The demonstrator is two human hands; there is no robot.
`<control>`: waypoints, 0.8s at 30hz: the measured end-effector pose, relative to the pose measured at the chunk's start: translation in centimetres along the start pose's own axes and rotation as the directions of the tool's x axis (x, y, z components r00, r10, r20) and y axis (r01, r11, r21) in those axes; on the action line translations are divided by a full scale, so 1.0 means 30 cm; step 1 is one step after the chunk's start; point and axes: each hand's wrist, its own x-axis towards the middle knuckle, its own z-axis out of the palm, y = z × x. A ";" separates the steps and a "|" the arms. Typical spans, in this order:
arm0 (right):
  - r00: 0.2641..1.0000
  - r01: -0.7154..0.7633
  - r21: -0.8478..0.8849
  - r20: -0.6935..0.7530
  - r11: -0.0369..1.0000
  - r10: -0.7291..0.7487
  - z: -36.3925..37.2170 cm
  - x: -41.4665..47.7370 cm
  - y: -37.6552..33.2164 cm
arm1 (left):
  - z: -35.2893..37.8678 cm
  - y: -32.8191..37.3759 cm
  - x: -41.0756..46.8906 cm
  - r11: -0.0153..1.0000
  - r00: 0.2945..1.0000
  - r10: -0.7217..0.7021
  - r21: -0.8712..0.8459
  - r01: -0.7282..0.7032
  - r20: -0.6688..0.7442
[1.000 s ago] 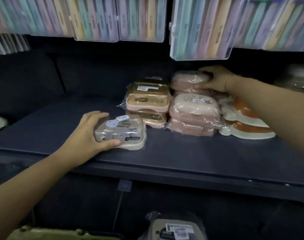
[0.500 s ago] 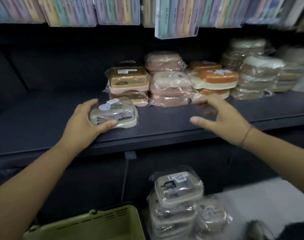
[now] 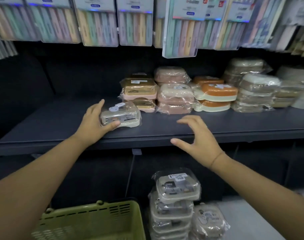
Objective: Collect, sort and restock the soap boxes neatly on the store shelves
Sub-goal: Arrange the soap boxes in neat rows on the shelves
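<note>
You're mid-restock: your left hand (image 3: 94, 124) grips a wrapped grey soap box (image 3: 121, 116) resting on the shelf (image 3: 165, 133) just beside the tan-lidded stack (image 3: 139, 89), while your right hand (image 3: 199, 139) hovers empty, fingers (image 3: 187, 120) spread; next, probably square it against that stack.

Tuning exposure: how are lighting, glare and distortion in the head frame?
Head view: dim, dark shelf loses detail; wrap on stacked soap boxes glints; wide lens leans and smears hanging packs at top right; left hand and right hand sharp.
</note>
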 end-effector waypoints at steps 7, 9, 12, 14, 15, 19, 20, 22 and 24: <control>0.945 0.271 -0.281 0.261 0.921 -0.198 0.301 0.299 -0.268 | -0.196 -0.208 -0.052 0.859 0.976 -0.165 0.507 0.073 0.139; 0.949 0.254 -0.322 0.266 0.912 -0.170 0.395 0.330 -0.330 | -0.225 -0.250 -0.064 0.851 0.981 -0.145 0.521 0.058 0.127; 0.957 0.230 -0.319 0.245 0.919 -0.155 0.518 0.379 -0.410 | -0.217 -0.276 -0.068 0.830 0.994 -0.095 0.556 0.050 0.051; 0.962 0.203 -0.316 0.241 0.927 -0.129 0.584 0.445 -0.432 | -0.207 -0.276 -0.070 0.821 0.997 -0.070 0.569 0.044 0.024; 0.964 0.182 -0.314 0.244 0.932 -0.106 0.613 0.491 -0.435 | -0.206 -0.277 -0.072 0.820 0.997 -0.070 0.570 0.047 0.019; 0.969 0.067 -0.303 0.245 0.951 0.010 0.681 0.696 -0.419 | -0.206 -0.282 -0.072 0.814 0.998 -0.068 0.580 0.048 0.014; 0.970 0.032 -0.296 0.239 0.955 0.042 0.688 0.740 -0.410 | -0.204 -0.283 -0.072 0.811 0.998 -0.064 0.584 0.045 0.012; 0.972 -0.020 -0.291 0.217 0.957 0.086 0.703 0.805 -0.386 | -0.197 -0.286 -0.072 0.809 0.998 -0.057 0.586 0.041 0.008; 0.975 -0.036 -0.317 0.196 0.948 0.103 0.722 0.842 -0.363 | -0.193 -0.290 -0.072 0.807 0.999 -0.053 0.589 0.039 0.007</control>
